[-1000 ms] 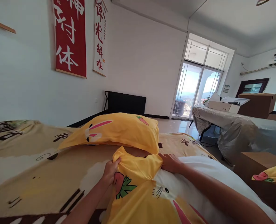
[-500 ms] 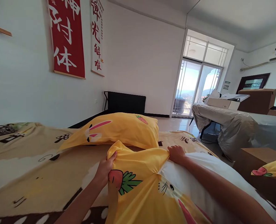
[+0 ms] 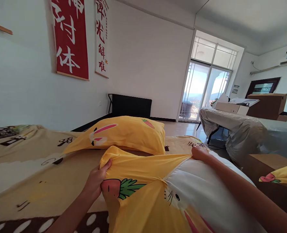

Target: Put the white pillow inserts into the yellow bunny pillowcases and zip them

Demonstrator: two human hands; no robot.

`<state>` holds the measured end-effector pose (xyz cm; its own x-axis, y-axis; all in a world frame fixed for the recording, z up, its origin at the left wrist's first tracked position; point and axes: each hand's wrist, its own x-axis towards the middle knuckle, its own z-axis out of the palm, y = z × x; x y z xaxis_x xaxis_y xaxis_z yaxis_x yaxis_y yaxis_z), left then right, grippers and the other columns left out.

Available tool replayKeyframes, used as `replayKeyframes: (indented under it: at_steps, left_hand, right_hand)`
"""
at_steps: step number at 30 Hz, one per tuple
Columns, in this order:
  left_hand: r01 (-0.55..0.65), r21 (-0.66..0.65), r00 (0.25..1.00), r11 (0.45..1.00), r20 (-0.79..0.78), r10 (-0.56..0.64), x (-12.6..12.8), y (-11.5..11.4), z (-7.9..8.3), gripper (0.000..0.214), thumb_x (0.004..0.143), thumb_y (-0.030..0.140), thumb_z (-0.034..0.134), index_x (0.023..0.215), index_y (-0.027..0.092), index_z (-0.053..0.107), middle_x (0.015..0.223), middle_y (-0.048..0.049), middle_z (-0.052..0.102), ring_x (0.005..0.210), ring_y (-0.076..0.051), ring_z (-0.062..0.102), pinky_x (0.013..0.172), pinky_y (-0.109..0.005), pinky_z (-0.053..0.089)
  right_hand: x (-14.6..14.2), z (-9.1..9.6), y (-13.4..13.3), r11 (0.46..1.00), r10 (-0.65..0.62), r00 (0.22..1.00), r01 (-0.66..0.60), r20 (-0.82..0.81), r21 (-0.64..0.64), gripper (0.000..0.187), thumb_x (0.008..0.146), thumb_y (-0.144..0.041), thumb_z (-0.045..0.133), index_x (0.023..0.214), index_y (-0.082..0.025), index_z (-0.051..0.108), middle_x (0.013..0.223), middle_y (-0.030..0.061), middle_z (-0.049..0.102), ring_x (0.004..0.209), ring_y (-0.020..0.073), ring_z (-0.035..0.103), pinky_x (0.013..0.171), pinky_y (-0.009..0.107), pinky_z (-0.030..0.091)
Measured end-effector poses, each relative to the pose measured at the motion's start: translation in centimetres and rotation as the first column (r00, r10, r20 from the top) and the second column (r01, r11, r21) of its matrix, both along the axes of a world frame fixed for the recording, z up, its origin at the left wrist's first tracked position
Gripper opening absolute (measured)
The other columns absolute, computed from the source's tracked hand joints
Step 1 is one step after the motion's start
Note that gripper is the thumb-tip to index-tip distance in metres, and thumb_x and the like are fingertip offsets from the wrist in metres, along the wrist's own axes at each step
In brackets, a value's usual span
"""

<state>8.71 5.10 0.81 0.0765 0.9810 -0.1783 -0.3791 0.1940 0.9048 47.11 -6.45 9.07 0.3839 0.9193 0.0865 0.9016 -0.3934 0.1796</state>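
A yellow pillowcase (image 3: 138,207) with carrot and rabbit prints lies stretched in front of me, partly over a white pillow (image 3: 206,184). My left hand (image 3: 97,178) is closed on the pillowcase's far left corner, thumb on top. Further right, my right hand (image 3: 199,152) grips the edge of its opening and holds it taut. White filling cloth shows bare beneath my right forearm. Behind both hands lies another yellow pillow (image 3: 129,134) with a rabbit and a carrot on it. What is under the pillowcase is hidden.
A patterned beige blanket (image 3: 68,181) spreads beneath everything. On the right stand a cardboard box (image 3: 262,161) with yellow carrot-print cloth (image 3: 284,173) on it and a plastic-covered table (image 3: 245,126) bearing boxes. A black panel (image 3: 131,106) leans near the wall.
My hands have moved apart, the left one leftward and the right one rightward. The pillowcase edge between them is stretched wider, and more of the white pillow shows.
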Motion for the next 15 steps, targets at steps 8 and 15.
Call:
replayKeyframes:
  at_steps: [8, 15]
  left_hand:
    - [-0.061, -0.072, 0.998, 0.996, -0.034, 0.058, -2.5, 2.1, -1.6, 0.017, 0.078, 0.026, 0.068, 0.090, 0.015, 0.063, 0.063, -0.0009, 0.069, 0.059, -0.020, 0.066, 0.054, -0.028, 0.055]
    - [-0.018, 0.129, 0.989, 0.991, -0.143, 0.036, -4.1, -0.4, 6.3, 0.052, 0.069, 0.046, 0.074, 0.110, 0.016, 0.062, 0.078, -0.0032, 0.071, 0.072, -0.019, 0.065, 0.068, -0.033, 0.056]
  right_hand:
    - [0.2, 3.0, -5.8, 0.973, 0.207, 0.976, -0.213, 0.073, 0.088, 0.038, 0.079, -0.011, 0.047, 0.109, -0.024, 0.065, 0.111, 0.0081, 0.067, 0.105, 0.0220, 0.059, 0.088, 0.031, 0.037]
    - [0.7, 6.1, -9.3, 0.992, 0.090, 0.990, -0.098, 0.107, 0.074, 0.038, 0.076, -0.014, 0.049, 0.107, -0.027, 0.066, 0.093, 0.0096, 0.069, 0.090, 0.0252, 0.063, 0.071, 0.030, 0.037]
